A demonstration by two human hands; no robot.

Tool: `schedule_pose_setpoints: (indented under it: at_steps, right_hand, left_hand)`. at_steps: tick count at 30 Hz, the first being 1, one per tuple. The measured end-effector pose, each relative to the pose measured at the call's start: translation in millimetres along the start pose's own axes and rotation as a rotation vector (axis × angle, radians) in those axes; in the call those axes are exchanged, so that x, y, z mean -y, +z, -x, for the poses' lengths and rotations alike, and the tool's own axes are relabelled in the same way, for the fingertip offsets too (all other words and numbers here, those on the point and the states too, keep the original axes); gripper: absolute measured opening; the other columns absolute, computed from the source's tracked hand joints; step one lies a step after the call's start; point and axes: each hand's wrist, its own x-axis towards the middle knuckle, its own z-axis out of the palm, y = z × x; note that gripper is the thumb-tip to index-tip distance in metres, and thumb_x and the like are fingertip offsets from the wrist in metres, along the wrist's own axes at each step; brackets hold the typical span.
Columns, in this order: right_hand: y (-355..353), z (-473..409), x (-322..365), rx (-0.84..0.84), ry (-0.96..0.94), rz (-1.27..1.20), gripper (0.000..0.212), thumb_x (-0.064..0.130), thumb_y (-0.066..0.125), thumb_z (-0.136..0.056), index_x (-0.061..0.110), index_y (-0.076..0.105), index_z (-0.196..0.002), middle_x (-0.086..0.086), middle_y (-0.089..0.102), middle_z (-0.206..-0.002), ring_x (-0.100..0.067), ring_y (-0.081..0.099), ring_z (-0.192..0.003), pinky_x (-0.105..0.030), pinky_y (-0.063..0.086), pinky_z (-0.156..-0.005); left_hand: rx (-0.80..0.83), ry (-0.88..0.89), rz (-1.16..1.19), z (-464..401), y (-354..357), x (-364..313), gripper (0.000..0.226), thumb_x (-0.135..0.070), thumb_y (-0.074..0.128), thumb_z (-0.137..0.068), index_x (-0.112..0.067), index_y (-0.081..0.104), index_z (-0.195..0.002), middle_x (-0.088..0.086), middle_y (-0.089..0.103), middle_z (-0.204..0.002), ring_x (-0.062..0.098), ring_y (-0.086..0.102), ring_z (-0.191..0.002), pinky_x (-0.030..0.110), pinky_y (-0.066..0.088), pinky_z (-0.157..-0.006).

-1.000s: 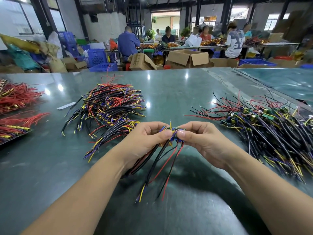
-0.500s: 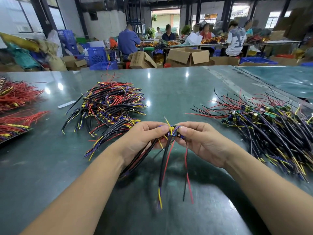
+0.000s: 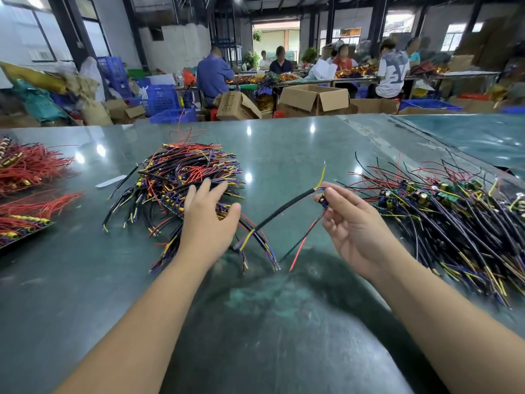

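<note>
Black-sleeved harness (image 3: 284,209) now hangs from the right hand (image 3: 355,223) alone, thumb and forefinger pinching its small board at two o'clock. The left hand (image 3: 208,220) has let go and, fingers spread, reaches over the wire pile (image 3: 181,172) at ten o'clock, probably for the next piece.

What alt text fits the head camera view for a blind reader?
The right hand pinches a small blue wired component with a black sleeved cable above a glossy green table. The open left hand reaches over a pile of black, red and yellow wires; another wire pile lies right.
</note>
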Motion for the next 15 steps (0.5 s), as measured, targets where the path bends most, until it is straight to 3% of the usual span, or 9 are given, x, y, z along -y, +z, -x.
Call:
schedule_pose_setpoints:
  at_steps: [2, 4, 7, 10, 15]
  right_hand:
    - [3, 1, -2, 0.009, 0.041, -0.078, 0.024, 0.019, 0.068, -0.069, 0.011, 0.067, -0.091, -0.003, 0.068, -0.077, -0.002, 0.051, -0.05, -0.01, 0.047, -0.051]
    - [7, 3, -5, 0.033, 0.102, -0.13, 0.026, 0.02, 0.07, -0.066, 0.01, 0.066, -0.089, -0.003, 0.066, -0.073, -0.003, 0.05, -0.048, -0.01, 0.045, -0.047]
    - [11, 6, -8, 0.07, 0.156, -0.07, 0.023, 0.021, 0.07, -0.067, 0.009, 0.067, -0.087, -0.003, 0.065, -0.068, -0.001, 0.046, -0.045, -0.011, 0.039, -0.042]
    - [11, 9, -13, 0.093, 0.153, 0.096, 0.019, 0.018, 0.066, -0.076, 0.005, 0.067, -0.09, -0.003, 0.064, -0.066, -0.002, 0.04, -0.043, -0.011, 0.036, -0.043]
    - [11, 12, -23, 0.165, 0.128, 0.322, 0.011, 0.01, 0.061, -0.089, 0.002, 0.068, -0.092, -0.006, 0.059, -0.07, -0.006, 0.039, -0.049, -0.014, 0.035, -0.049]
  left_hand:
    - [-0.033, 0.11, 0.118, 2, 0, -5, 0.036, -0.01, 0.063, -0.087, -0.015, 0.063, -0.123, -0.004, 0.054, -0.131, 0.021, 0.044, -0.131, 0.015, 0.025, -0.107]
    - [0.022, 0.135, 0.235, 5, -2, -10, 0.034, -0.009, 0.066, -0.085, -0.021, 0.065, -0.117, -0.007, 0.063, -0.119, 0.015, 0.057, -0.113, 0.024, 0.04, -0.102]
    - [0.223, 0.192, 0.475, 14, -3, -19, 0.048, -0.015, 0.077, -0.077, -0.036, 0.06, -0.117, -0.015, 0.068, -0.106, 0.004, 0.062, -0.091, 0.03, 0.05, -0.089]
    - [0.311, 0.271, 0.617, 25, 2, -26, 0.058, -0.022, 0.076, -0.072, -0.043, 0.056, -0.122, -0.007, 0.068, -0.107, 0.015, 0.063, -0.085, 0.029, 0.054, -0.08]
    - [0.165, 0.397, 0.524, 28, 4, -31, 0.02, -0.017, 0.068, -0.082, -0.015, 0.072, -0.102, -0.001, 0.069, -0.097, 0.013, 0.066, -0.086, 0.032, 0.054, -0.076]
